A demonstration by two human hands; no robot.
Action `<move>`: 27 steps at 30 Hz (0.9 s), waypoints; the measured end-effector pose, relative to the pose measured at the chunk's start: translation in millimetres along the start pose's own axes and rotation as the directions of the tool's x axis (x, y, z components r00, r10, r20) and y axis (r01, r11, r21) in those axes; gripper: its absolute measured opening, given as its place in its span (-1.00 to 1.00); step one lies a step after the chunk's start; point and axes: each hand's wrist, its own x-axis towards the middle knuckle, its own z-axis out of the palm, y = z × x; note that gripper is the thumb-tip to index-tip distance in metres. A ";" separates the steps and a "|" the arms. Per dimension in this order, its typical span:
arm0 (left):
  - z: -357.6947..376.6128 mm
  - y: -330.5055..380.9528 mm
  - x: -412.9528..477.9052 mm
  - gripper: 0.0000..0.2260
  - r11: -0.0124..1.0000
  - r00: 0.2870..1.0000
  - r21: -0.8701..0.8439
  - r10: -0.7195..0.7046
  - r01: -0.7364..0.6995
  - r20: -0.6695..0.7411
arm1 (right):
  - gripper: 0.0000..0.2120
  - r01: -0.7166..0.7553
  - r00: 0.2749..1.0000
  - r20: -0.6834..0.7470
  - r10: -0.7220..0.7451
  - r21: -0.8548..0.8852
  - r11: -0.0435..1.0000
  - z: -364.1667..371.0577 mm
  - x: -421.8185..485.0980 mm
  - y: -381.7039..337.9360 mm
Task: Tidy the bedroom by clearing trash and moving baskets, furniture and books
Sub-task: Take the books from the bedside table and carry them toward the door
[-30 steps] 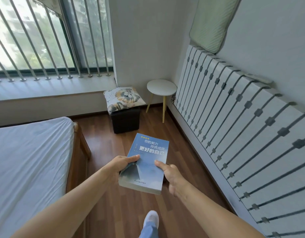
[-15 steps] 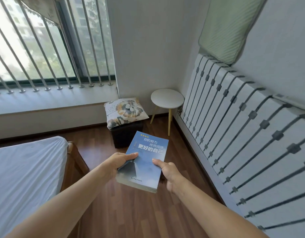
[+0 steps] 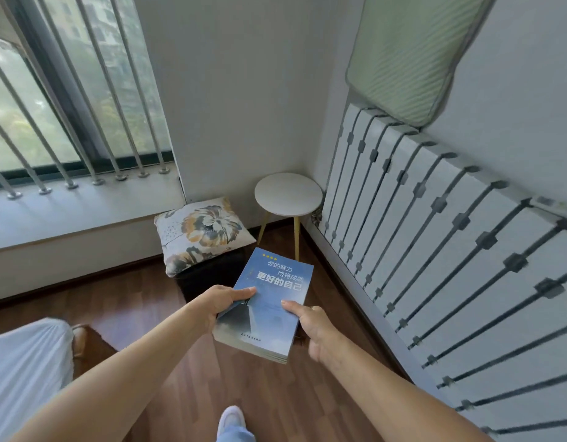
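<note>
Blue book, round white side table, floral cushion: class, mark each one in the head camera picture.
blue book (image 3: pixel 266 314): head view, middle of its front cover.
round white side table (image 3: pixel 288 193): head view, centre of its top.
floral cushion (image 3: pixel 204 229): head view, on the printed flower.

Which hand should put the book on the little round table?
Probably the right hand: it grips the blue book on the edge nearer the round table. The left hand holds the edge toward the cushioned stool.

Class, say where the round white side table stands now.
In the head view, the round white side table stands in the far corner, right of the floral cushion, beside the white slatted panel.
</note>
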 end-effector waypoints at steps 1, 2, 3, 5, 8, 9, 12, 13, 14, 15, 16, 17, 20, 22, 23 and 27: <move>-6.2 13.3 11.9 -0.56 1.000 1.000 0.020 -0.002 0.002 0.017 | -0.58 0.004 1.000 -0.011 -0.004 0.007 1.000 5.7 12.0 -9.0; -11.7 25.2 22.9 -0.56 1.000 1.000 0.029 -0.004 0.003 0.031 | -0.56 0.005 1.000 -0.022 -0.005 0.019 1.000 11.0 21.7 -17.3; -18.9 40.1 35.2 -0.56 0.999 0.999 0.045 -0.005 0.003 0.048 | -0.56 0.005 0.999 -0.036 -0.003 0.035 0.999 18.0 33.0 -27.4; -29.4 64.3 53.6 -0.56 0.997 0.997 0.073 -0.004 -0.002 0.072 | -0.57 -0.004 0.998 -0.058 0.008 0.069 0.998 29.4 48.3 -43.9; -47.3 99.8 83.4 -0.59 0.994 0.993 0.105 -0.019 0.007 0.114 | -0.52 -0.022 0.996 -0.083 0.030 0.095 0.995 48.9 75.9 -65.1; -53.8 111.6 95.8 -0.60 0.993 0.992 0.119 -0.025 0.010 0.128 | -0.51 -0.025 0.995 -0.091 0.034 0.105 0.994 55.6 87.2 -71.1; -64.9 135.5 122.1 -0.60 0.988 0.989 0.154 -0.041 0.019 0.143 | -0.53 -0.043 0.992 -0.115 0.060 0.145 0.988 69.6 109.1 -84.1; -67.4 142.3 129.0 -0.60 0.985 0.989 0.171 -0.044 0.019 0.144 | -0.52 -0.052 0.990 -0.119 0.070 0.153 0.987 73.2 114.3 -88.0; -69.9 149.2 137.7 -0.63 0.981 0.988 0.192 -0.047 0.018 0.145 | -0.52 -0.061 0.989 -0.120 0.081 0.162 0.985 76.5 121.4 -92.4; -72.0 155.4 144.8 -0.67 0.978 0.988 0.207 -0.047 0.016 0.144 | -0.53 -0.066 0.989 -0.123 0.087 0.164 0.984 79.0 127.2 -96.4; -74.1 163.2 154.2 -0.70 0.977 0.988 0.213 -0.048 0.017 0.144 | -0.55 -0.072 0.988 -0.119 0.094 0.173 0.982 81.8 134.8 -102.7; -75.4 169.7 161.2 -0.73 0.977 0.988 0.213 -0.048 0.016 0.146 | -0.56 -0.075 0.988 -0.123 0.097 0.176 0.982 83.8 140.2 -108.0; -77.7 191.7 188.7 -0.75 0.978 0.987 0.207 -0.062 0.029 0.151 | -0.60 -0.088 0.987 -0.115 0.111 0.186 0.979 88.0 164.9 -126.0; -77.4 204.3 204.0 -0.76 0.976 0.986 0.216 -0.063 0.028 0.156 | -0.59 -0.092 0.987 -0.115 0.114 0.183 0.979 89.0 180.4 -135.2; -77.5 210.7 213.7 -0.78 0.976 0.986 0.215 -0.064 0.030 0.153 | -0.57 -0.095 0.986 -0.116 0.117 0.183 0.979 89.1 190.8 -139.7; -74.7 242.1 257.7 -0.80 0.974 0.987 0.220 -0.078 0.045 0.143 | -0.56 -0.113 0.986 -0.098 0.135 0.201 0.973 88.4 238.0 -163.8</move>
